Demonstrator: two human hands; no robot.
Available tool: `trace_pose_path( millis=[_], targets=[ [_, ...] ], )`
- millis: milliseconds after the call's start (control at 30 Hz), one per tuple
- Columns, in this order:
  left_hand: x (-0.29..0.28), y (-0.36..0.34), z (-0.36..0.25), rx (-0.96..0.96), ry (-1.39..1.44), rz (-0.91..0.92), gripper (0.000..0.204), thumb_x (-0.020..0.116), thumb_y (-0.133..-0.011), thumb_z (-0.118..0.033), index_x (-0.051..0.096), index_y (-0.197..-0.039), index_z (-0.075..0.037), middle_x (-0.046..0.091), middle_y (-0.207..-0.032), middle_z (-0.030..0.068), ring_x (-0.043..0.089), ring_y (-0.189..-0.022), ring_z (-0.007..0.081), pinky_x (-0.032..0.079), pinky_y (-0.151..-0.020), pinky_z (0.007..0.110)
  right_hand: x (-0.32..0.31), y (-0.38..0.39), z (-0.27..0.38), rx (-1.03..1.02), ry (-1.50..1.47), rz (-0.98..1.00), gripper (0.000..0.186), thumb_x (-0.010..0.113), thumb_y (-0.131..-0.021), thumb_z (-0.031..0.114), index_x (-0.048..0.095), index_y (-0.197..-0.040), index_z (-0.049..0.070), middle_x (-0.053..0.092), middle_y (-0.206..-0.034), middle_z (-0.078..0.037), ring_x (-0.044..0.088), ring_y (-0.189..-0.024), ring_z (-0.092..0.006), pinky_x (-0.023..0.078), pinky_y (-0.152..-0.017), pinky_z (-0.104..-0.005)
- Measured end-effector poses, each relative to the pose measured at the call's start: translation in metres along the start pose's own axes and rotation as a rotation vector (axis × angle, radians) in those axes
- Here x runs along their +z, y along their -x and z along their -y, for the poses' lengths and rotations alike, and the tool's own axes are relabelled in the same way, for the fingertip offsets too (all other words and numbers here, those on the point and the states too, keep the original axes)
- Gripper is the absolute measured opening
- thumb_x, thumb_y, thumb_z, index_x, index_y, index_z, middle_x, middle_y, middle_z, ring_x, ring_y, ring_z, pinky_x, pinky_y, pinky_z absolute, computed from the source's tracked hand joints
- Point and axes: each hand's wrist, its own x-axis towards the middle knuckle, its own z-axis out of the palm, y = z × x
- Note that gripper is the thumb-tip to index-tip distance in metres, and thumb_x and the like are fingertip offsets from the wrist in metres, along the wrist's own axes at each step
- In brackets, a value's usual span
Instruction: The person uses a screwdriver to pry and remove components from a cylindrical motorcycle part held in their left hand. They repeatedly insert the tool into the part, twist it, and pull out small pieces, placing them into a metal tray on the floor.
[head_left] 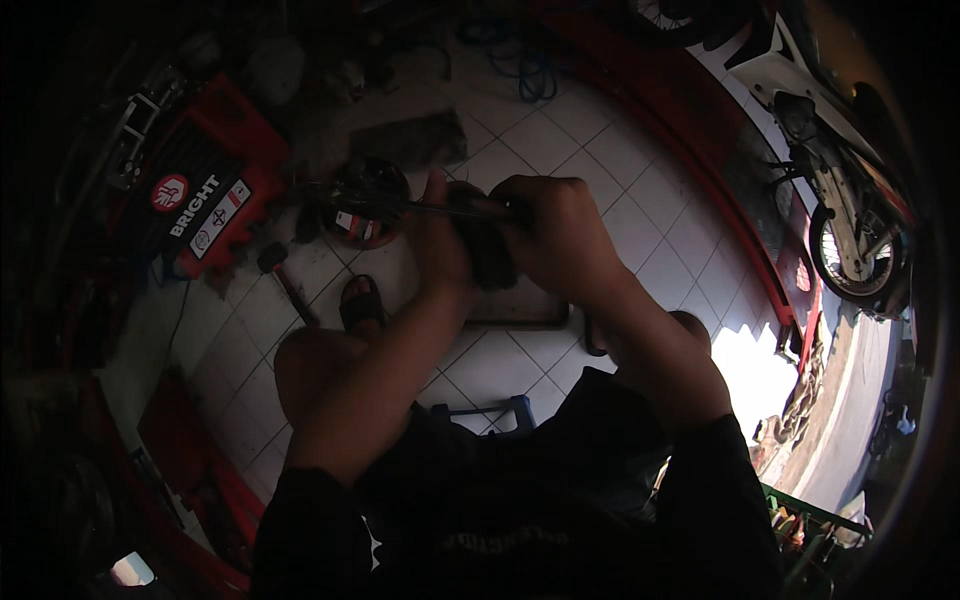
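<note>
In front of me, both my hands come together over a shallow tray (545, 322) on the floor. My left hand (440, 240) is closed against a dark, rounded part (487, 255), its thumb pointing up. My right hand (560, 220) is wrapped round the dark handle of a thin rod-like tool, probably a screwdriver (436, 208). The tool's shaft runs leftward across the part to my left thumb. Shade and my fingers hide where the shaft meets the part. A round red-rimmed container (375, 238) with dark items in it stands just left of my left hand.
A mallet (286, 284) lies left, near my sandalled foot (361, 305). Beyond it stands a red-and-black case (240, 130). A dark flat slab (410, 140) and blue hose (525, 80) lie ahead. A red rail (690, 165) and a motorcycle (850, 220) are at right.
</note>
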Motion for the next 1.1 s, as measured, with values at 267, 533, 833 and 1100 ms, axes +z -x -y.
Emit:
trace_pose_path(
  millis=[267,533,833,1100],
  targets=[
    [0.009,0.010,-0.005,-0.142,0.032,-0.014,0.048,0.047,-0.106,-0.047,0.065,-0.100,-0.003,0.068,-0.087,0.0070,0.070,-0.079,0.0192,0.058,-0.073,0.034,-0.002,-0.003,0.001,0.046,-0.096,-0.034,0.020,0.071,-0.090,0.017,0.076,-0.089,-0.002,0.068,-0.077,-0.026,0.068,-0.074,-0.0444,0.054,-0.068,-0.0457],
    [0.012,0.014,-0.024,-0.460,0.267,-0.098,0.056,0.045,-0.104,-0.055,0.067,-0.109,-0.004,0.071,-0.096,0.0111,0.070,-0.090,0.0254,0.056,-0.079,0.038,-0.002,-0.008,-0.006,-0.004,-0.227,0.024,0.020,0.076,-0.089,0.013,0.074,-0.101,-0.003,0.073,-0.081,-0.015,0.069,-0.067,-0.0228,0.055,-0.065,-0.0345],
    [0.000,0.019,-0.029,-0.590,0.176,0.196,0.054,0.047,-0.103,-0.054,0.062,-0.121,-0.006,0.070,-0.095,0.0132,0.071,-0.079,0.0301,0.056,-0.064,0.041,-0.012,-0.021,-0.014,0.227,-0.398,0.255,0.026,0.082,-0.086,0.019,0.075,-0.103,0.001,0.073,-0.089,-0.005,0.063,-0.064,-0.0091,0.048,-0.056,-0.0270],
    [0.002,0.020,-0.027,-0.647,0.085,0.182,0.055,0.047,-0.103,-0.055,0.062,-0.119,-0.005,0.070,-0.094,0.0147,0.071,-0.079,0.0294,0.057,-0.063,0.040,-0.015,-0.024,-0.021,0.416,-0.546,0.360,0.029,0.085,-0.082,0.021,0.073,-0.100,0.001,0.071,-0.089,-0.004,0.049,-0.053,-0.0066,0.039,-0.049,-0.0265]
  ],
)
